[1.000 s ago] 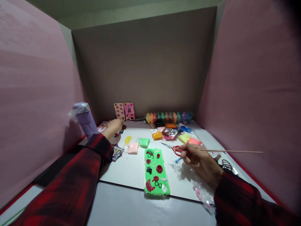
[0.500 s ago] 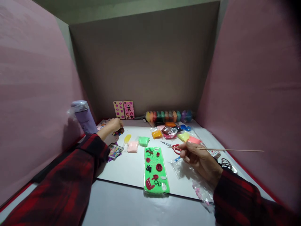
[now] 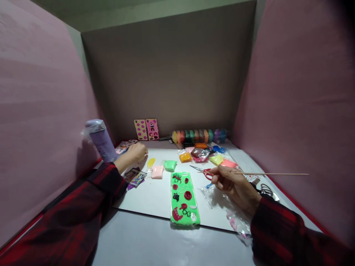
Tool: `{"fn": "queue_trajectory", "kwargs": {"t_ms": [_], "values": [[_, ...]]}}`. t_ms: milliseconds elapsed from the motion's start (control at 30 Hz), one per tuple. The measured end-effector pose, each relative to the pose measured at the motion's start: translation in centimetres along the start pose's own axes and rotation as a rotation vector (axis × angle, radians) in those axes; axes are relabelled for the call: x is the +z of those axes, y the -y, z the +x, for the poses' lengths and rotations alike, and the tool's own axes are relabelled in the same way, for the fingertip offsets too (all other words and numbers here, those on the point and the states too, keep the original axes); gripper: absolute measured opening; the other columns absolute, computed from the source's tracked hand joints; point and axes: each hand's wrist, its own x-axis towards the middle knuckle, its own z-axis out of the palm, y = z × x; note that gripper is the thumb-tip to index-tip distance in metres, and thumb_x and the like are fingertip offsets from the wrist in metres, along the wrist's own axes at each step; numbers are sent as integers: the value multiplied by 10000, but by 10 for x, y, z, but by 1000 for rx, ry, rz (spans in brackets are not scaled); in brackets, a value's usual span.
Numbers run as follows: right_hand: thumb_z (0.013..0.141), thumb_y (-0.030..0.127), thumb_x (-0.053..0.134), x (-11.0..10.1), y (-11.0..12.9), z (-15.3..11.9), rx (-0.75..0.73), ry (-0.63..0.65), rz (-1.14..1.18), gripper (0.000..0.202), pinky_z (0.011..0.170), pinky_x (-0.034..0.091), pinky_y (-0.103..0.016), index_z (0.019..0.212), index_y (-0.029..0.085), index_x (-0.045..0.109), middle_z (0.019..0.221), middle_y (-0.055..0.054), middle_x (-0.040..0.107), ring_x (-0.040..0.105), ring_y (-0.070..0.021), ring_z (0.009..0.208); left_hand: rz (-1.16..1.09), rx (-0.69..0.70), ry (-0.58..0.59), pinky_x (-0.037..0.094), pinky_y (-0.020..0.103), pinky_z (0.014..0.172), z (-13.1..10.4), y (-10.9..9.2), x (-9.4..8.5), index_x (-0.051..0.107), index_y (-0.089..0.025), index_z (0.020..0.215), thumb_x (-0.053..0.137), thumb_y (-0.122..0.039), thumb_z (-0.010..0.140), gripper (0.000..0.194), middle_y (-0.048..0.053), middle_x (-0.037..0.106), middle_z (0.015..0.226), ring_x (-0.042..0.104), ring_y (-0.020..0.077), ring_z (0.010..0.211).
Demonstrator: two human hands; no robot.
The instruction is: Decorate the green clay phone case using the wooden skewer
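Observation:
My right hand pinches a thin wooden stick that points off to the right, above the crumpled clear plastic wrap. Red-handled scissors lie at its fingertips. At the back left of the white board, my left hand has its fingers curled down; what they hold, if anything, is hidden. Front and centre lies a green phone case with red and black decorations. Between it and my left hand are a pink packet, a green packet and a yellow piece.
A purple bottle stands at the left. Two decorated cases lean at the back wall, beside a row of coloured clay. Several clay packets lie behind the scissors. Small picture cards sit near my left sleeve.
My left hand has shifted slightly right, and the small dark items seen beneath it before are now out of sight. My right hand still holds the stick, moved slightly left and up.

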Motion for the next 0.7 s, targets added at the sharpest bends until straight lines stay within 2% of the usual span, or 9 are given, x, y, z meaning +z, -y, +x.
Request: {"fn": "queue_trajectory", "kwargs": {"t_ms": [133, 333, 500, 633, 700], "values": [[743, 478, 662, -1, -1, 1, 0, 4, 6, 366, 430, 351, -224, 834, 127, 713, 639, -63, 645, 474, -93, 493, 122, 52, -7, 372, 263, 607, -1, -9, 2, 710, -219, 1023, 485, -166, 749, 358, 112, 703, 837, 624, 212, 776], [747, 469, 664, 0, 0, 0, 6, -2, 27, 354, 434, 349, -226, 837, 131, 714, 639, -61, 648, 476, -97, 498, 241, 155, -34, 366, 304, 687, -10, -9, -7, 758, -166, 829, 501, -159, 730, 276, 151, 687, 838, 589, 258, 859], [763, 452, 653, -1, -1, 0, 11, 8, 29, 328, 442, 341, -229, 834, 139, 717, 645, -58, 647, 473, -101, 509, 275, 197, -58, 351, 285, 655, -16, -14, -9, 739, -230, 962, 476, -102, 738, 369, 107, 677, 812, 581, 220, 815], [808, 421, 617, -3, -3, 0, 23, 33, 71, 311, 453, 334, -196, 855, 129, 714, 656, -52, 641, 467, -79, 524, 304, 213, -73, 339, 307, 648, -18, -17, -7, 759, -175, 864, 484, -151, 768, 292, 135, 667, 795, 567, 239, 808], [816, 416, 612, -3, -3, 0, 31, 33, 77, 308, 456, 332, -185, 855, 127, 713, 656, -51, 640, 462, -71, 524, 316, 214, -83, 326, 315, 638, -17, -17, -7, 756, -184, 888, 485, -153, 770, 297, 135, 666, 792, 562, 246, 803]]}}
